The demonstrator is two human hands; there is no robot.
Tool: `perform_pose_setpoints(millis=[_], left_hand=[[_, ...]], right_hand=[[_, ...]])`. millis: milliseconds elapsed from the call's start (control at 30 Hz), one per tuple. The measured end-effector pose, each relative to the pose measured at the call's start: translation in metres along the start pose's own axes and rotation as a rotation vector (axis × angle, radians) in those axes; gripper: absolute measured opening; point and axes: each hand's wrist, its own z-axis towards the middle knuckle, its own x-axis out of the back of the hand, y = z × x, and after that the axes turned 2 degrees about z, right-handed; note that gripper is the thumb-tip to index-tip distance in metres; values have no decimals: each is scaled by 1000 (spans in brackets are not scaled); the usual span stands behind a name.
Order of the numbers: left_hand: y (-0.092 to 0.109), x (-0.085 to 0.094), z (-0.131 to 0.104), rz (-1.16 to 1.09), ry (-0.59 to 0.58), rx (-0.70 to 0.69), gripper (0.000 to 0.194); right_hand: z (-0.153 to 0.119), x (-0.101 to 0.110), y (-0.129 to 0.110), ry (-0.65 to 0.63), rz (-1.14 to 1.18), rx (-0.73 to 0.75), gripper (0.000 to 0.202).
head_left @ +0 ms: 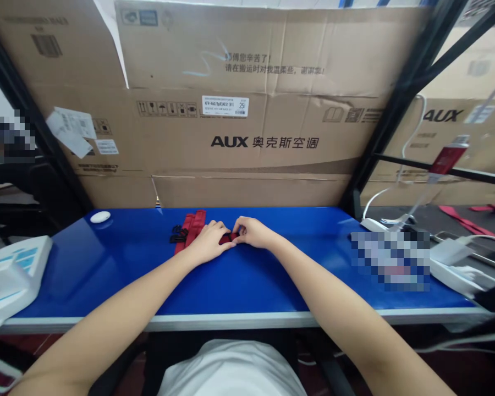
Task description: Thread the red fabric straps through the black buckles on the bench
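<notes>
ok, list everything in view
table: one, blue, centre
straps: several, red, mid-table and far right
buckles: count unclear, black, beside straps
cardboard panels: several, brown, background
disc: one, white, table's far left
device: one, white, near left
power strip: one, white, right
cable plug: one, red, right
pixelated patch: one, mixed, table's right
frame bars: several, black, both sides
shirt: one, white, bottom
left hand: one, over straps
right hand: one, fingers pinching strap

White top [231,369] | forearms [330,286]: bare | left hand [208,242]: bare | right hand [253,232]: bare
</notes>
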Motion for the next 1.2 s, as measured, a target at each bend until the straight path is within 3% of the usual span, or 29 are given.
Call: perform_pose_setpoints(millis=[233,333,433,567,767,967,1200], left_hand=[[-3,5,0,-113,11,-138,28],[1,9,-1,-119,85,-183,28],[3,11,0,-105,162,-187,26],[1,13,1,-58,138,-198,25],[2,15,1,-46,148,-220,25],[2,18,1,-106,158,-141,23],[11,20,2,-222,83,-128,34]], right_hand=[[-5,6,2,-162,394,-63,20],[-8,15,-1,-156,546,-54,16],[-8,20,-8,-78,507,-31,15],[-5,20,-16,-36,256,49,15],[-4,23,-18,-31,204,92,14],[-6,32,-21,81,603,65,22],[-7,25,-22,-36,795,74,26]])
